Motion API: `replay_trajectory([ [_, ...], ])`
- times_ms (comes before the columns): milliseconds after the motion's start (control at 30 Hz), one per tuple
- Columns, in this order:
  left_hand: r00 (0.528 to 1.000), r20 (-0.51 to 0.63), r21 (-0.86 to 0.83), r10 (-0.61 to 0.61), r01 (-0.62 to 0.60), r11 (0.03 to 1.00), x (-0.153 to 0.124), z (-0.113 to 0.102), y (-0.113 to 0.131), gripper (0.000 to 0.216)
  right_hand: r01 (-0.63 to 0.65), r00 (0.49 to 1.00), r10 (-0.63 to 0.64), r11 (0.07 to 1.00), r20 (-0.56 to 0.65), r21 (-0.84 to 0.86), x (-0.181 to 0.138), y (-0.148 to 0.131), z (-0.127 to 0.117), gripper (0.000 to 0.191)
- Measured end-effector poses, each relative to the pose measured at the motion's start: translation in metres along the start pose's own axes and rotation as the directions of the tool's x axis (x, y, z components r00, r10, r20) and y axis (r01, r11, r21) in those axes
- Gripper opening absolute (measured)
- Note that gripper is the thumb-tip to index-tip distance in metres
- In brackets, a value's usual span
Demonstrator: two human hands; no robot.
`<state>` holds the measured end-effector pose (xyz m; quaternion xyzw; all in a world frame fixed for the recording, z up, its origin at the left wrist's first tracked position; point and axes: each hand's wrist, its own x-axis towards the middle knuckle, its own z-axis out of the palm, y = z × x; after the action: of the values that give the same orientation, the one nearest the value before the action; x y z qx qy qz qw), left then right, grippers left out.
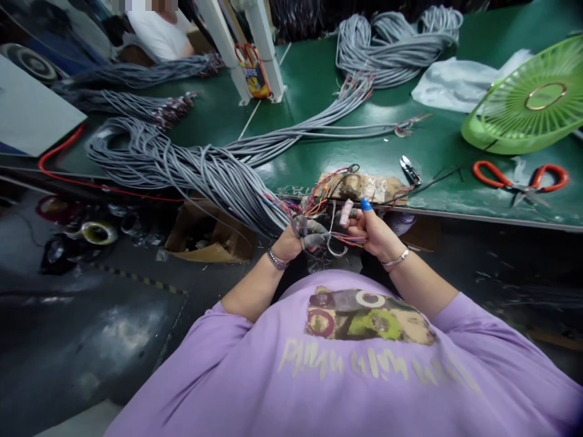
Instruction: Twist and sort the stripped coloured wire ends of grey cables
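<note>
My left hand (298, 235), its fingers wrapped in grey tape, is closed around the end of a thick bundle of grey cables (218, 176) that drapes off the green table's front edge (478, 213). Thin red, blue and orange wires (319, 203) fan out of the cable ends between my hands. My right hand (371, 229), with a blue fingertip cover and a pink one, pinches some of these thin wires just to the right of my left hand.
Small cutters (410, 170) and red-handled scissors (519, 179) lie on the table, with a green fan (528, 100) at the right. More grey cable coils (392, 42) lie at the back. Another person in white (157, 33) sits at the far left. A cardboard box (209, 237) sits below the table.
</note>
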<state>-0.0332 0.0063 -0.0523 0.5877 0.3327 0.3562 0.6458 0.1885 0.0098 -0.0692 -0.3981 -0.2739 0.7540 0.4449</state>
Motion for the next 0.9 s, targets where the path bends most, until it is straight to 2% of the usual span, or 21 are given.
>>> replay_trajectory([
  [133,0.999,-0.018,-0.043,-0.029,0.028,0.999,0.012,0.005,-0.001,0.046,0.074,0.995,-0.077,0.995,-0.055,-0.065,0.008,-0.003,0.006,0.052],
  [267,0.997,-0.040,-0.055,-0.059,0.057,0.997,0.019,0.007,-0.004,0.048,0.112,0.990,-0.115,0.993,-0.085,-0.037,0.009,0.004,0.009,0.057],
  [533,0.997,0.009,0.024,-0.081,0.081,0.996,0.026,0.006,-0.015,0.048,-0.006,0.996,0.019,0.988,-0.086,0.153,0.016,0.004,0.017,0.058],
  [700,0.995,0.049,0.108,-0.089,0.083,0.991,0.028,0.008,-0.016,0.048,0.019,0.998,-0.009,0.989,-0.068,0.148,0.019,0.005,0.015,0.060],
  [900,0.995,0.031,0.127,-0.096,0.092,0.988,0.030,0.012,-0.012,0.050,-0.032,0.999,0.033,0.989,-0.010,0.143,0.019,0.012,0.012,0.066],
])
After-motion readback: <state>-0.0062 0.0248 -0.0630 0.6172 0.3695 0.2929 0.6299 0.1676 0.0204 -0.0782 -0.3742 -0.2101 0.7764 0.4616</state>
